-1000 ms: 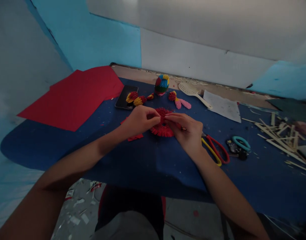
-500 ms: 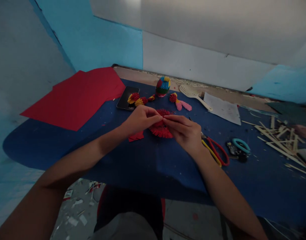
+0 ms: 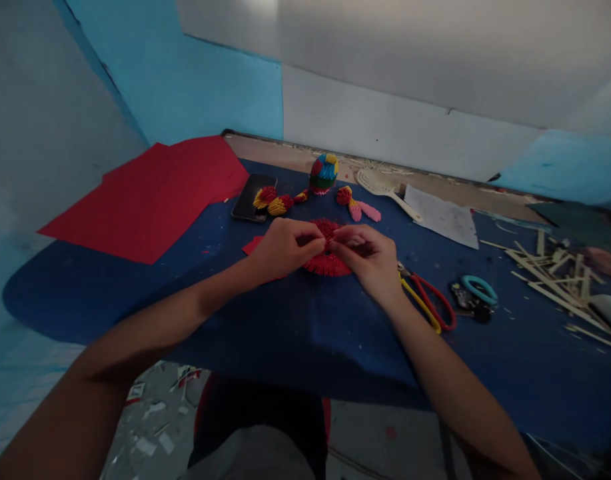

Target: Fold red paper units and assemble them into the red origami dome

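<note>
Left hand (image 3: 288, 248): fingertips together, contents unclear
Right hand (image 3: 369, 261): likewise, probably for precision
Red ring (image 3: 329, 267): beneath, inward from table's (image 3: 280, 333) front edge

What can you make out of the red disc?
The red disc is round, built of many thin, spiky pieces that look like folded paper, fanned out as a fringe at the rim. It lies roughly flat on the blue table. The left hand and right hand meet over its middle, hiding part of it; whether the fingertips touch it, I can't tell.
</note>
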Tool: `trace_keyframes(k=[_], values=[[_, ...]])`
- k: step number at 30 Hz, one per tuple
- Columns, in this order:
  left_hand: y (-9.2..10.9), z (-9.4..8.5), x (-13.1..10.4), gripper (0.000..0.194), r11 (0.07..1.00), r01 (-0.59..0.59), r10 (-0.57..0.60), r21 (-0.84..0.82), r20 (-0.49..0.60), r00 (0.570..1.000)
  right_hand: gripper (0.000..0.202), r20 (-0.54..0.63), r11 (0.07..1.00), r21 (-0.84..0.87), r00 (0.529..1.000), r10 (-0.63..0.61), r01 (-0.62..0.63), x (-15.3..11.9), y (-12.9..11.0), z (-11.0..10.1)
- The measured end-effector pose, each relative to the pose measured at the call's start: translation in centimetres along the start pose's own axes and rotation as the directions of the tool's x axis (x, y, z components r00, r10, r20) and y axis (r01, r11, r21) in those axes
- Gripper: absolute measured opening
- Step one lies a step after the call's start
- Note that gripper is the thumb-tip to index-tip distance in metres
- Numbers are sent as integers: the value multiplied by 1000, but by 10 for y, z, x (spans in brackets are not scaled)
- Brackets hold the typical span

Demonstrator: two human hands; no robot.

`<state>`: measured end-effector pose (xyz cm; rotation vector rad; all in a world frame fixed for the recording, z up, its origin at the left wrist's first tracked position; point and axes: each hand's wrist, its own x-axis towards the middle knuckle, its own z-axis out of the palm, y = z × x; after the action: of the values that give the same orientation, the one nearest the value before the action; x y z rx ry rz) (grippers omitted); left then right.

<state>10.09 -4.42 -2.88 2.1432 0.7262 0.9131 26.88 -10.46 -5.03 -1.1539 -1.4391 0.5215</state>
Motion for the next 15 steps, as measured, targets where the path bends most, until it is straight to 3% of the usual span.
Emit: trace_keyframes(k=[9,12,15], values=[[0,-4,0,21,999,-4,9,-36,133,991,10,97,1000,-19,995,26,-24,0,-7,-7],[-1,-4,2,22,997,22,-12,-79,134,991,10,101,998,35,994,45,-49,0,-5,-7],[-4,-7,5,24,989,60,-30,-132,222,975,22,93,994,99,995,32,-41,0,-3,-6]])
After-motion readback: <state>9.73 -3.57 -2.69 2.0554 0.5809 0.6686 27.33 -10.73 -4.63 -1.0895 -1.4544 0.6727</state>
